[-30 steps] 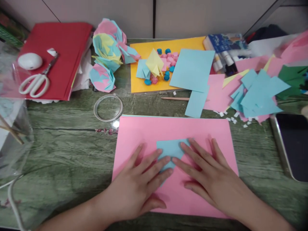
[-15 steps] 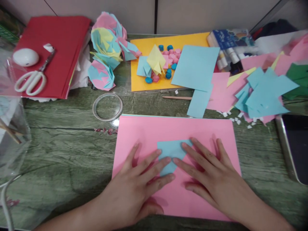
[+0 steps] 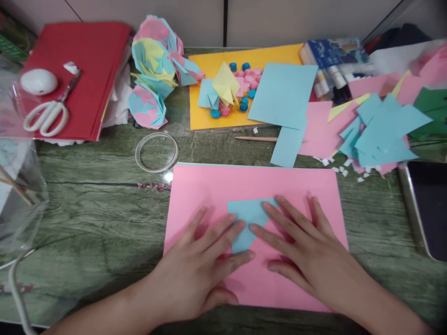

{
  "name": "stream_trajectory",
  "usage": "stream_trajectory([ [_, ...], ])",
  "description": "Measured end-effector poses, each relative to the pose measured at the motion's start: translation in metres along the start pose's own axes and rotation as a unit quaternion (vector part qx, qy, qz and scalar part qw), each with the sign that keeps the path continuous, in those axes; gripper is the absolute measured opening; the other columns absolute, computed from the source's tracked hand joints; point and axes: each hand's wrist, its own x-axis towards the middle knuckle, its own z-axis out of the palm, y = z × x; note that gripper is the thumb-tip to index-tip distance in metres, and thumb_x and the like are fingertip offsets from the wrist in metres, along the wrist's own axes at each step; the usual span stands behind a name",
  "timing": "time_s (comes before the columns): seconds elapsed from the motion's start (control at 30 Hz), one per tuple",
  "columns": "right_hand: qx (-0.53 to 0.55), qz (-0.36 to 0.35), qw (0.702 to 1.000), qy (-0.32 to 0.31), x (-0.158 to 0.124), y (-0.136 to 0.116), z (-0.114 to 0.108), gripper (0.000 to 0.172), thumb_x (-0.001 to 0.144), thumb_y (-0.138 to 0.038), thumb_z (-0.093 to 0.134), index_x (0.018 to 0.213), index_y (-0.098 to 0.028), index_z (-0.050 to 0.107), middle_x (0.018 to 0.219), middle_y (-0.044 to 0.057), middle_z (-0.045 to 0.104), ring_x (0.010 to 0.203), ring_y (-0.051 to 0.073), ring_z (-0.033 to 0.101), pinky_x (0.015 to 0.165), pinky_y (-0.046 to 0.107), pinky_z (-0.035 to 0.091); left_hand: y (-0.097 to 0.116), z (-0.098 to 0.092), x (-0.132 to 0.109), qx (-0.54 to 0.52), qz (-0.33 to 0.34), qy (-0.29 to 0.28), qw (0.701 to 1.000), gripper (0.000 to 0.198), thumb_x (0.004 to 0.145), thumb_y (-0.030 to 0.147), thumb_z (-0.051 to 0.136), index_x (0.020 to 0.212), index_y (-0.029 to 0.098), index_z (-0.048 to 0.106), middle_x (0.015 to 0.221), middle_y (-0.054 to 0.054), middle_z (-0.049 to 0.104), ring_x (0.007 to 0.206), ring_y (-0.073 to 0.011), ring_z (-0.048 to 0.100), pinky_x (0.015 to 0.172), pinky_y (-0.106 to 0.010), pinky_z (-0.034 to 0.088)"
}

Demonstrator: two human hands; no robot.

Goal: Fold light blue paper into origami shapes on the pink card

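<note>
A small light-blue paper (image 3: 248, 222), folded to a triangle as far as it shows, lies on a stack of pink paper sheets (image 3: 206, 184). Fingertips of my left hand (image 3: 206, 260) rest on the blue paper's left side and lower tip, the fingers spread. From the other side my right hand (image 3: 300, 246) touches the paper's right slanted edge, fingers stretched out flat. Both thumbs lie nearer the front, over the pink sheet. Part of the blue paper's outline is hidden under the fingers.
Behind the pink sheets lie a tape roll (image 3: 156, 152), a wooden stick (image 3: 256, 138) and blue paper pieces (image 3: 284, 95). Scissors (image 3: 47, 116) rest on red folders (image 3: 84, 70) at left. Folded paper shapes (image 3: 153, 65) stand at the back; a phone (image 3: 428, 209) is at right.
My left hand's index and middle fingertips have drawn back slightly to the left on the blue paper. My right hand stays nearly in place. The whole view has shifted a little.
</note>
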Motion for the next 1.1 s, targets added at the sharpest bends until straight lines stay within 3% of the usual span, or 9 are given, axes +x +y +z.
stream_trajectory([
  [0.2,0.005,0.000,1.000,0.010,0.000,0.000,0.000,0.055,0.082,-0.048,0.048,0.133,-0.033,0.033,0.142,0.005,0.029,0.130,0.032,0.022,0.100,0.065,0.011,-0.001,0.018,0.008,0.014,-0.011,0.121,0.992,0.035,0.088,0.019,0.046,0.123,0.018,0.046,0.122,-0.005,0.056,0.121,-0.0199,0.042,0.109,-0.052,0.009],
  [0.33,0.005,0.000,1.000,0.012,-0.001,0.000,0.000,0.054,0.082,-0.049,0.048,0.132,-0.032,0.034,0.142,0.006,0.029,0.130,0.032,0.022,0.099,0.066,0.010,0.002,0.026,0.013,0.000,-0.047,0.171,0.984,0.026,0.085,0.018,0.051,0.111,0.017,0.055,0.115,-0.003,0.061,0.114,-0.0184,0.049,0.109,-0.049,0.015],
  [0.67,-0.015,0.001,1.000,0.002,-0.001,-0.002,0.001,0.057,0.083,-0.050,0.046,0.134,-0.032,0.030,0.143,0.007,0.026,0.131,0.032,0.020,0.100,0.065,0.010,-0.001,0.019,0.011,0.010,-0.084,0.094,0.992,0.042,0.084,0.045,0.048,0.122,0.025,0.049,0.135,-0.004,0.042,0.126,-0.0231,0.034,0.107,-0.056,0.006],
  [0.87,-0.023,-0.003,1.000,0.003,-0.002,-0.001,0.002,0.058,0.082,-0.052,0.045,0.135,-0.032,0.030,0.144,0.008,0.024,0.131,0.032,0.021,0.099,0.065,0.012,0.007,0.020,0.010,0.040,-0.149,0.112,0.982,0.047,0.078,0.051,0.052,0.123,0.038,0.045,0.139,-0.003,0.036,0.130,-0.0314,0.023,0.101,-0.064,0.005],
  [1.1,-0.026,-0.021,0.999,0.028,-0.003,-0.005,-0.002,0.060,0.081,-0.050,0.049,0.135,-0.028,0.032,0.144,0.008,0.025,0.130,0.034,0.021,0.100,0.064,0.013,0.009,0.021,0.007,0.047,-0.155,0.103,0.981,0.048,0.080,0.050,0.050,0.126,0.040,0.042,0.141,-0.003,0.032,0.131,-0.0333,0.019,0.100,-0.066,0.006],
])
